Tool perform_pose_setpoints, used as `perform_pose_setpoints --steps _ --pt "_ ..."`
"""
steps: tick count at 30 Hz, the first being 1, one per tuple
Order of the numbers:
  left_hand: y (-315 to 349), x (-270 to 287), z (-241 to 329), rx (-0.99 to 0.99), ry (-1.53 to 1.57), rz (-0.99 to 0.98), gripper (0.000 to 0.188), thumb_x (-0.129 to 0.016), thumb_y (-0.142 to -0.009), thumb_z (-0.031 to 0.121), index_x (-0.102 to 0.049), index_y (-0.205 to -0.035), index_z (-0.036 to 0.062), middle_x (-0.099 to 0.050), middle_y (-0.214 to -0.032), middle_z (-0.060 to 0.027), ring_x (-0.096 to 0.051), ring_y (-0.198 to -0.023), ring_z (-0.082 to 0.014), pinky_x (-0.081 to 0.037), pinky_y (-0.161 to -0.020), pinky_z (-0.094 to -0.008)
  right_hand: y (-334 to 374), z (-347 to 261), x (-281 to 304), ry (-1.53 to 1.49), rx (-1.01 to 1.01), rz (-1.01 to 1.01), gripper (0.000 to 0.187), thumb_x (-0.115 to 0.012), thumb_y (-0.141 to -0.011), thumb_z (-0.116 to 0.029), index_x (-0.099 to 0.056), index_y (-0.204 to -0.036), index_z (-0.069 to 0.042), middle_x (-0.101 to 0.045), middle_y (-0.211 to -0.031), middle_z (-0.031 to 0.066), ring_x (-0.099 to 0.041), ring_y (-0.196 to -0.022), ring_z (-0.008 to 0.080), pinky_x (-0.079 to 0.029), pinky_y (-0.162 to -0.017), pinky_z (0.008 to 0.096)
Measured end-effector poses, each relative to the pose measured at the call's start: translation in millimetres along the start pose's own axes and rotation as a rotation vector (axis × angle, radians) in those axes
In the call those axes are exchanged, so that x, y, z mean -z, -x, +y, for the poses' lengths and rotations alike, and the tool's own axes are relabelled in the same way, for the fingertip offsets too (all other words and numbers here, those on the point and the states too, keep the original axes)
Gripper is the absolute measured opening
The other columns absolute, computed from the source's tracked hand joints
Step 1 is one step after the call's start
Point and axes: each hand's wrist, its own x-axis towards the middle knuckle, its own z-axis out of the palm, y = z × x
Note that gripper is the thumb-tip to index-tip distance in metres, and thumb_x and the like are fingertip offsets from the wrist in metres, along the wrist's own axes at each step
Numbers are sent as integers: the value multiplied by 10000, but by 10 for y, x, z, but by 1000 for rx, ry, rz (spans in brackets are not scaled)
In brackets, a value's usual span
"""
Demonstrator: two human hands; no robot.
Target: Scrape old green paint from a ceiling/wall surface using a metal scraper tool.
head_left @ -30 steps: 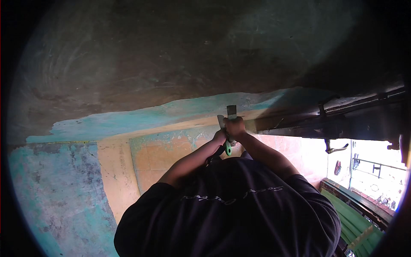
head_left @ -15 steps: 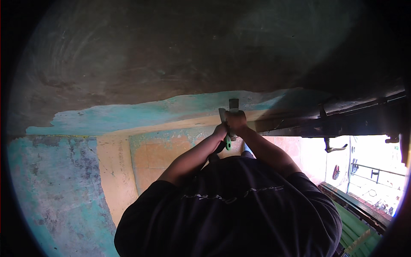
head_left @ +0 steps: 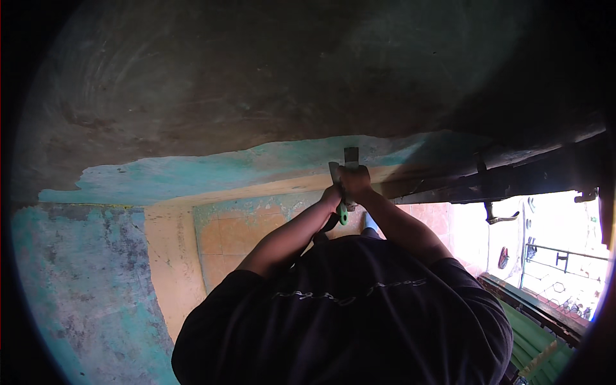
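At the far left, a mottled wall of grey and turquoise flaking paint stands below the left end of a long, uneven strip of turquoise paint, and the two meet at a nearly straight edge. Above the strip, a broad dark grey-brown wall surface spreads, and its border with the turquoise is wavy. Below the strip, to the right of the mottled wall, there is a peach-coloured upright band, and then a floor of peach square tiles.

Below the strip, right of its middle, is the left hand. Its fingers are closed around a flat tool with a pale grey metal blade, which points up toward the strip. A light green handle with a hole sticks out under the hands; I cannot tell to which tool it belongs. The right hand, just beside and touching or nearly touching the left, is closed on a tool with a dark grey rectangular blade. This blade overlaps the strip in view; whether it touches, I cannot tell. The strip extends to both sides of it. Further right, below the strip's right end, a dark long frame bounds the room on that side.
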Motion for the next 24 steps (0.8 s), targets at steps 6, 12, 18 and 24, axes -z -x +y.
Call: perform_pose_setpoints --steps 6,12,18,24 --pt "112 -23 -201 46 115 62 333 -377 -916 334 -488 -1109 86 -572 -942 -128 -591 -771 -270 -522 -623 -466 165 -73 -52 -79 -93 -26 114 -602 -668 -192 -532 -727 -123 -568 -580 77 -599 -538 241 -462 -493 371" --pt "-17 50 -27 -29 31 9 328 -371 -918 335 -496 -1102 95 -577 -941 -135 -593 -751 -274 -514 -588 -452 -11 -59 30 71 48 -19 147 -528 -757 -240 -570 -821 -114 -593 -665 167 -610 -587 316 -481 -504 413" --pt "112 -22 -166 25 29 43 328 -355 -923 327 -494 -1106 92 -583 -902 -131 -597 -725 -269 -510 -590 -451 109 -67 -19 126 19 50 112 -615 -658 -177 -547 -729 -124 -575 -571 92 -607 -531 263 -474 -470 377" --pt "-5 -29 -31 -30 19 -8 320 -349 -917 341 -514 -1046 100 -591 -859 -116 -585 -680 -261 -484 -550 -409 -71 112 -239 -429 -159 -34 160 -544 -746 -226 -561 -858 -115 -601 -654 148 -619 -601 315 -484 -505 418"
